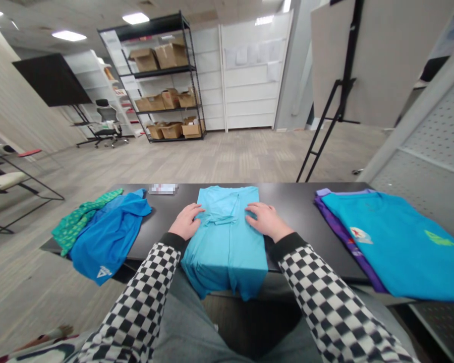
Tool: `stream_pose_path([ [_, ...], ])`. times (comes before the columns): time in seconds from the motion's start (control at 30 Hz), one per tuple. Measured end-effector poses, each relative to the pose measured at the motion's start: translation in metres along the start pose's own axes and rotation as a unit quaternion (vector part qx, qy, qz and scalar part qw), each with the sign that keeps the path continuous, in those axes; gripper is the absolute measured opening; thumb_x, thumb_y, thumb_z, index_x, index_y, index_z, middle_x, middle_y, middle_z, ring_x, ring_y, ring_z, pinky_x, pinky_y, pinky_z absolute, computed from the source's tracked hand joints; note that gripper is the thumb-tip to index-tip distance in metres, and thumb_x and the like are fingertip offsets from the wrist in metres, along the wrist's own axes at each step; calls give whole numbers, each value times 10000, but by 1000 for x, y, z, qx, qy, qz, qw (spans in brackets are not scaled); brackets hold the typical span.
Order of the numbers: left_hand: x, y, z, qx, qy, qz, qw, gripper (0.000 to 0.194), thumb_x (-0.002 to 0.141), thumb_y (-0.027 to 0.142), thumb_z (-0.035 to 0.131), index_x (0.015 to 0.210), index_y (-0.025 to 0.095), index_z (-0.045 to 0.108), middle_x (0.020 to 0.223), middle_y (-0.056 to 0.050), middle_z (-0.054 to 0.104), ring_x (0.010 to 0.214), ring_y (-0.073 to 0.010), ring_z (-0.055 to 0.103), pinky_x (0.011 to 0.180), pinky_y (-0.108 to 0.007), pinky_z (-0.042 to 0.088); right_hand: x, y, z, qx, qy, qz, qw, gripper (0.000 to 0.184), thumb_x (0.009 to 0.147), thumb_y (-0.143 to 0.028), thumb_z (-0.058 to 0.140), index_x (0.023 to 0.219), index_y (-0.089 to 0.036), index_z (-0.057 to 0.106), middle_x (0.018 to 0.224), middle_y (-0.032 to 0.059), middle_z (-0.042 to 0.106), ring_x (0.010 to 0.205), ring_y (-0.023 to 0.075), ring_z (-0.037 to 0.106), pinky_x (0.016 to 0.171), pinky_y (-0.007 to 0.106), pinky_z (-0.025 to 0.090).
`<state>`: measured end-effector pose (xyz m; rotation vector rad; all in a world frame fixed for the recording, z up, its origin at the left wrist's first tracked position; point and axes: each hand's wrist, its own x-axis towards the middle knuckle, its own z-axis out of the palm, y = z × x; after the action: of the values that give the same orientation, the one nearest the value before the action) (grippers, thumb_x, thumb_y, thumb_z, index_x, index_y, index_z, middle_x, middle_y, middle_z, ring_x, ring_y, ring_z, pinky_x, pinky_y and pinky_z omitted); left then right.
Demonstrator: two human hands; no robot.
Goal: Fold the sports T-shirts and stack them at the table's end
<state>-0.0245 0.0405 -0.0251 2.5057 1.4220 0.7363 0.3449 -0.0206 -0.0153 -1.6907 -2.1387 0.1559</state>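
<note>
A light blue T-shirt (230,247) lies in front of me, its sides turned inward into a long strip and its lower end hanging over the near table edge. One sleeve lies crumpled across its upper part. My left hand (186,222) rests at the shirt's left edge, fingers stretched out and fingertips at the cloth. On the opposite edge, my right hand (269,221) has its fingers spread, with the tips on the fabric. Neither hand grips anything. Both wrists are in checkered sleeves with black cuffs.
Crumpled blue (108,237) and green (75,222) garments lie on the left of the black table (295,212). At right, a turquoise T-shirt (397,237) lies flat over a purple one (369,262). A small blurred item (163,189) sits near the far edge. Shelves with boxes (172,55) stand beyond.
</note>
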Motion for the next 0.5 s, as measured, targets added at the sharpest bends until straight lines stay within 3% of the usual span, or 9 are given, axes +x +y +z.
stream_pose_path([
  [0.1, 0, 2, 4, 5, -28, 12, 1000, 478, 940, 283, 649, 1391, 271, 805, 1555, -99, 726, 1486, -317, 637, 1355, -506, 441, -2, 14, -3, 16, -29, -1, 999, 385, 1099, -388, 674, 1449, -256, 766, 1617, 158, 680, 1533, 342, 595, 1303, 668, 358],
  [0.3, -4, 1, 4, 1, -12, 51, 999, 459, 913, 331, 661, 1336, 252, 820, 1451, -103, 763, 1398, -344, 671, 1291, -541, 492, -8, 31, -12, 59, -59, 10, 996, 397, 1086, -415, 685, 1459, -300, 756, 1672, 130, 643, 1608, 360, 533, 1351, 815, 120],
  [0.5, -3, 3, -1, -9, -3, 37, 999, 389, 909, 320, 646, 1235, 254, 846, 1366, -99, 792, 1331, -346, 686, 1246, -540, 504, -12, 27, -13, 59, -27, 40, 997, 383, 1042, -360, 670, 1403, -298, 780, 1625, 112, 685, 1584, 343, 559, 1363, 792, 137],
])
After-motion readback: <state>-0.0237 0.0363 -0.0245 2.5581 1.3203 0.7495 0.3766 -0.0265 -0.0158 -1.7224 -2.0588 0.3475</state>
